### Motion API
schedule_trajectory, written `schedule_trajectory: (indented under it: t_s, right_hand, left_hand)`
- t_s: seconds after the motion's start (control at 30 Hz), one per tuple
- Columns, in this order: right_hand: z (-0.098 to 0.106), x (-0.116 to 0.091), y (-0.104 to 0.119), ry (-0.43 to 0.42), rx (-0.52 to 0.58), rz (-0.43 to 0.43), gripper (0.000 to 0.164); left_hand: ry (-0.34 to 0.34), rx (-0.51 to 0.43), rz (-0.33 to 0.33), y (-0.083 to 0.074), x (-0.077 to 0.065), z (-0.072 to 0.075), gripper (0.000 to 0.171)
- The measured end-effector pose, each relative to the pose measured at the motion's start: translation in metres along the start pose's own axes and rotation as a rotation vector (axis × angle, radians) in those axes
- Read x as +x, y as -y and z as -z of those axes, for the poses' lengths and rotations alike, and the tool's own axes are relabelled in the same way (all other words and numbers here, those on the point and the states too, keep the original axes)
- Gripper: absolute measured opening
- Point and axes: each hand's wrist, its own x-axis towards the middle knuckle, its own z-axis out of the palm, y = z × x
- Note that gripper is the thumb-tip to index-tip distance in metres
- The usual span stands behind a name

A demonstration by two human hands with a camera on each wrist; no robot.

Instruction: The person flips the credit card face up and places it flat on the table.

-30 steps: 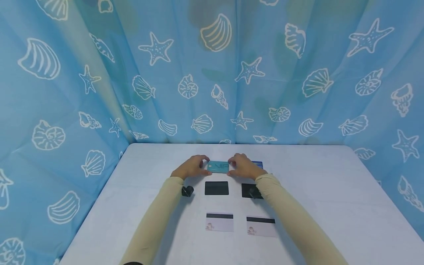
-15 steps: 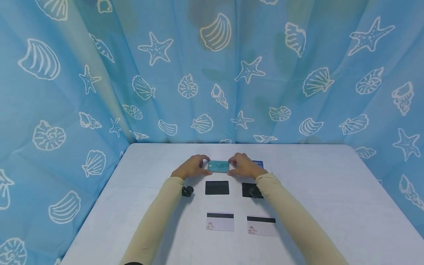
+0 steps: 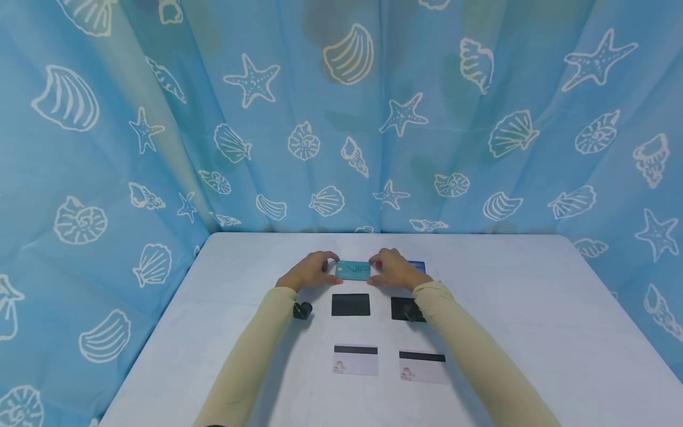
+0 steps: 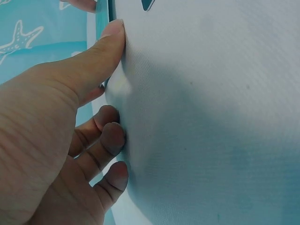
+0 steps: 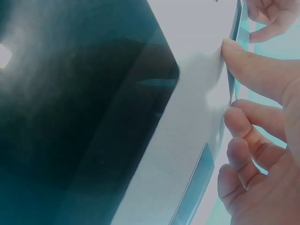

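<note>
A teal card marked VIP (image 3: pixel 353 270) lies at the far part of the white table, its long side running left to right. At its left end my left hand (image 3: pixel 308 270) pinches it with thumb and index finger at the near and far corners. My right hand (image 3: pixel 396 270) grips the right end the same way. In the left wrist view, the left thumb (image 4: pixel 105 49) lies at the card's edge and the other fingers are bent against the tabletop. Partly behind the right hand is a blue card (image 3: pixel 419 265), mostly hidden in the head view.
Nearer than the VIP card lie a black card (image 3: pixel 350 305) and a second black card (image 3: pixel 400 307), the latter partly under the right wrist. Closer still are two pale cards with dark stripes, one left (image 3: pixel 356 363) and one right (image 3: pixel 423 370). A shell-patterned curtain (image 3: pixel 341 118) backs the table.
</note>
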Motion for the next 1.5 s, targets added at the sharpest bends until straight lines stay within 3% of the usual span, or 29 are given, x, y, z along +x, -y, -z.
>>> schedule_trajectory:
  t_s: [0.83,1.27,1.5]
  right_hand:
    - [0.0014,-0.0009,0.0007,0.012,0.006,0.004,0.058]
    - [0.0014,-0.0034,0.0009,0.004,-0.003,0.003,0.059]
    - [0.0003,-0.0053,-0.0001,-0.009,-0.003,0.0,0.059]
  left_hand:
    - [0.006,0.013,-0.024,-0.0005,0.0001,0.0004,0.062]
    - [0.008,0.027,-0.012,-0.0052,-0.0029,0.0022,0.061]
    - [0.02,0.034,0.009,-0.0052,-0.0019,0.0033,0.069]
